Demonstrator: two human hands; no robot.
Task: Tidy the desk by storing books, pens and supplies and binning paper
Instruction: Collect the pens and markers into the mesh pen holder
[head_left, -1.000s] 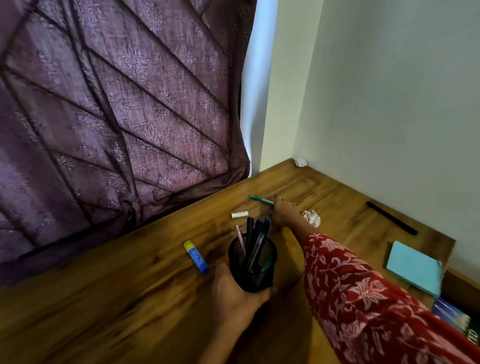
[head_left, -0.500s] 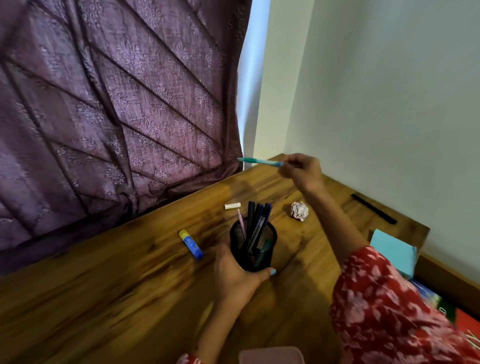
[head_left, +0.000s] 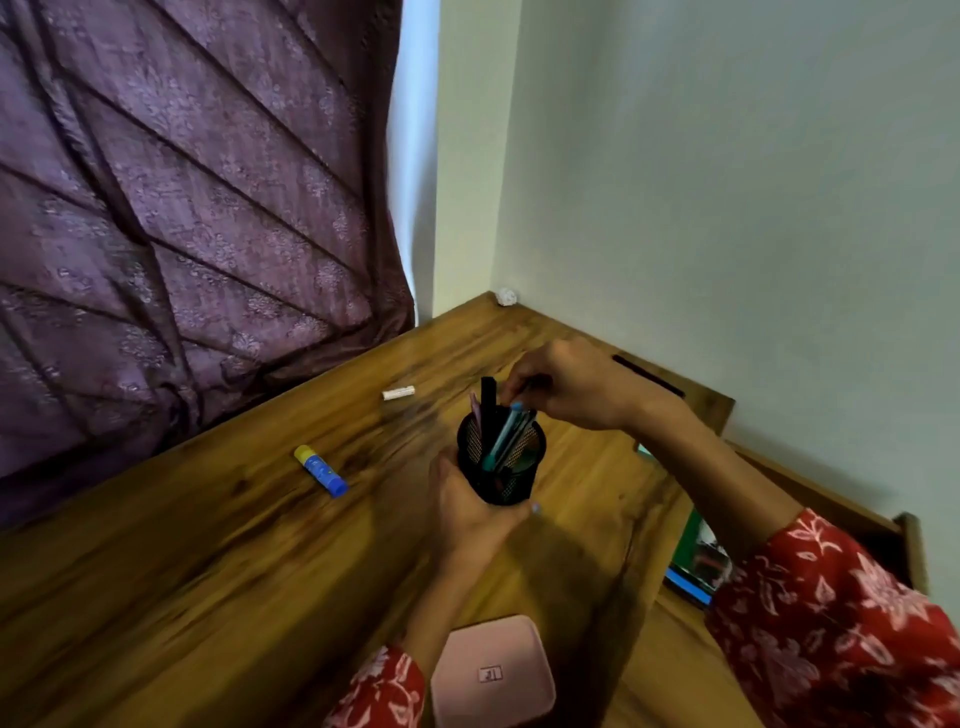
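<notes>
Now teal pen (head_left: 501, 435), lifted off desk (head_left: 208, 545) a moment ago, sits in cup (head_left: 501, 462); right hand (head_left: 571, 387) fingers still pinch its top, left hand (head_left: 467, 509) wraps cup. Glue stick (head_left: 320, 471) remains.

Single head-worn wide-angle view, looking forward and steeply down onto the wooden desk (head_left: 208, 545) from close above its near edge — aimed toward the far corner where curtain (head_left: 182, 208) meets wall (head_left: 727, 182). Strong edge distortion; frame tilted — no second view to overlap
</notes>
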